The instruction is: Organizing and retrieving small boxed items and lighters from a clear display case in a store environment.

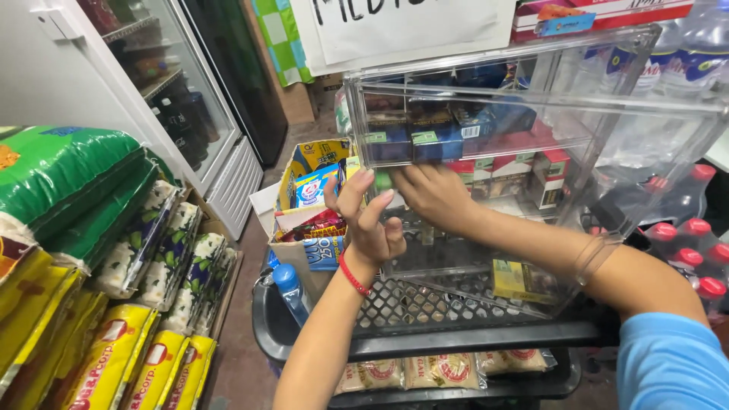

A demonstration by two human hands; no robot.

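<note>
Clear acrylic display case [638, 129], box-shaped with inner shelves, rests on the black perforated plastic cart top [425, 307]. Long axis runs left to right across the view; its open face is turned toward the person. Shelves hold small blue boxes [425, 140] above and red-and-white boxes [524, 171] below; a yellow-green packet [524, 281] lies on the case floor.

Right hand [433, 193] reaches into the open front at the middle shelf, fingers curled against the boxes; whether anything is gripped cannot be told. Left hand [372, 220], red string bracelet at the wrist, is raised just outside the case's left edge, fingers spread and loose, holding nothing.

Edges: a brown paper bag of groceries [315, 205] stands close against the case's left side; red-capped bottles [699, 250] crowd the right. Narrow floor aisle to the left, flanked by stacked green and yellow sacks [83, 250] and a glass-door cooler [182, 114].
</note>
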